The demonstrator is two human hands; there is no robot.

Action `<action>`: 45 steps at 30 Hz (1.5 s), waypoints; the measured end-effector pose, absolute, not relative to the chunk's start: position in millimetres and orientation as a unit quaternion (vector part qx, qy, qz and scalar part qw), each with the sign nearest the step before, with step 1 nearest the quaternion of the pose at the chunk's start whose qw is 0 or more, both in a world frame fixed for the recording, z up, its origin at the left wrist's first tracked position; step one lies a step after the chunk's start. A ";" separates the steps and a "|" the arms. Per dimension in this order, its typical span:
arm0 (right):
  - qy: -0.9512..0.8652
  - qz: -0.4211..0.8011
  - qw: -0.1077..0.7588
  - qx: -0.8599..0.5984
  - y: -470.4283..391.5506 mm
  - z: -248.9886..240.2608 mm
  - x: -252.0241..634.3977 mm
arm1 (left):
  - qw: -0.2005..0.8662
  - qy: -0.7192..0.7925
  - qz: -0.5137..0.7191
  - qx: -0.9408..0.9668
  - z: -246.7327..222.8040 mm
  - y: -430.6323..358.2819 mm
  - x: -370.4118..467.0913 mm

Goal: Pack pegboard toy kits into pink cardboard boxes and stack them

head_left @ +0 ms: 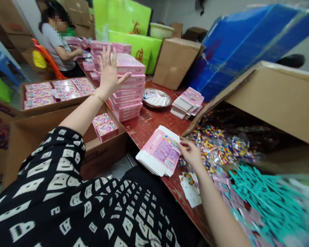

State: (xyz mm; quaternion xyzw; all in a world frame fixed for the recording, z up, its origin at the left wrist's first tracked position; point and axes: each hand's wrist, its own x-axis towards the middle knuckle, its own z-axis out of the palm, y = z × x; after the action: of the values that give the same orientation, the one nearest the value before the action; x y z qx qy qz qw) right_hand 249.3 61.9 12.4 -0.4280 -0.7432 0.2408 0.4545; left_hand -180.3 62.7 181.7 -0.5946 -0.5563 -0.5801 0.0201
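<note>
My left hand (109, 73) is raised with fingers spread, in front of and against the side of a tall stack of pink boxes (130, 91); nothing shows in it. Near the table's front edge lies a pile of flattened pink and white cartons (161, 151). My right hand (192, 152) is at the right edge of that pile, its fingers closed at the top carton's corner. Just beyond my right hand are small bags of colourful pieces (212, 140). White printed cards (190, 188) rest below it on the red table (146, 120).
An open cardboard box (38, 127) with small pink boxes (105, 127) stands at left, another filled one behind. A metal plate (156, 98), more cartons (187, 103), teal pieces (265, 199) and a large tilted box (278, 99) are about. A person (59, 44) sits back left.
</note>
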 end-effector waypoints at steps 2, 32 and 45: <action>-0.751 0.251 0.427 -0.435 94.2 7.9 236.0 | -0.018 -0.487 -0.537 -0.688 130.3 44.0 -121.1; -0.502 0.376 0.563 -0.539 -99.4 -19.3 289.2 | -0.517 -0.489 -0.408 -0.572 -5.8 -52.3 99.9; -0.469 0.392 0.636 -0.470 -106.7 -7.4 292.9 | -0.527 -0.499 -0.415 -0.548 -5.2 -55.2 111.7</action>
State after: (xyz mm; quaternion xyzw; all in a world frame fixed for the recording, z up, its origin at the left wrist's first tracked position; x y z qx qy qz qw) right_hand 292.9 -106.7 -7.4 -0.4703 -0.4692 0.3923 0.6362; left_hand 111.7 -55.2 -5.2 -0.5478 -0.4994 -0.4154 -0.5272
